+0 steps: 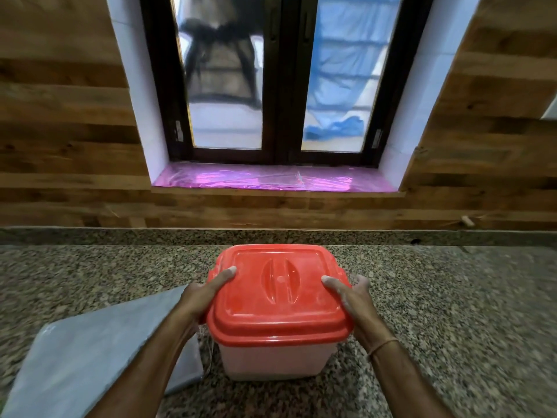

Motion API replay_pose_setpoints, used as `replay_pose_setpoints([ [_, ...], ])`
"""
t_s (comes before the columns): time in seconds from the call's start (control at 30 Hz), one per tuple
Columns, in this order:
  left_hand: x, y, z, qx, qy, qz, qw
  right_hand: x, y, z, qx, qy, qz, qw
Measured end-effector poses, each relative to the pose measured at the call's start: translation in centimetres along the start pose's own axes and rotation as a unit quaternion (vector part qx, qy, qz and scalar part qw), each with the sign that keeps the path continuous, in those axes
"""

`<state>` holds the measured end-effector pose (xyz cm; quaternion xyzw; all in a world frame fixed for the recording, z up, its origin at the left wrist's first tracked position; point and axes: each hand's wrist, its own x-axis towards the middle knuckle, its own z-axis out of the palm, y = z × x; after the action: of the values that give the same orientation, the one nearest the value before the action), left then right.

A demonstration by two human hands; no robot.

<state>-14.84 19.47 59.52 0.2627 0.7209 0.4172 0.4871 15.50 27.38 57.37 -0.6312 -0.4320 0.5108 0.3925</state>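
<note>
Head view: a box [271, 360] with a pale, cloudy body is seen standing upright on the speckled stone table [452, 297], near its front edge and below the window sill [271, 179]. It is capped by a red lid [280, 294], which appears to be seated level all round. The lid is held at both short sides. The left hand [199, 300] is clamped on the left rim, thumb laid on top, the fingers hidden underneath. The right hand [355, 300] is clamped on the right rim in the same way, thumb on top and fingers curled round the edge. A grey sheet [90, 357] lies flat just beside the box on the left, its corner touching or tucked behind the base — which of the two cannot be told.

The step in hand is judged to be work on the lid: either its release or its pressing home. For release, an even upward pull at both rims would be called for, so that the box is not tipped or dragged.
</note>
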Motion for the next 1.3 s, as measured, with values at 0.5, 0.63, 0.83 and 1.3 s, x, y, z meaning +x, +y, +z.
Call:
replay_pose_setpoints([
  [0.5,1.2,-1.1,0.7,-0.019,0.090,0.059,0.994,0.9,-1.4,-1.5,-0.116,-0.064,-0.059,0.989],
  [0.63,1.5,-1.4,0.3,0.032,0.077,0.091,0.992,-0.4,-2.0,-0.5,-0.171,-0.050,-0.081,0.981],
  [0.83,-0.3,-0.6,3.0,0.279,0.164,0.166,0.932,-1.4,-2.4,1.9,-0.438,0.054,-0.154,0.884],
  [1.3,1.0,-1.8,2.5,0.017,0.159,0.065,0.985,1.5,-0.9,0.1,-0.185,0.015,-0.065,0.980],
])
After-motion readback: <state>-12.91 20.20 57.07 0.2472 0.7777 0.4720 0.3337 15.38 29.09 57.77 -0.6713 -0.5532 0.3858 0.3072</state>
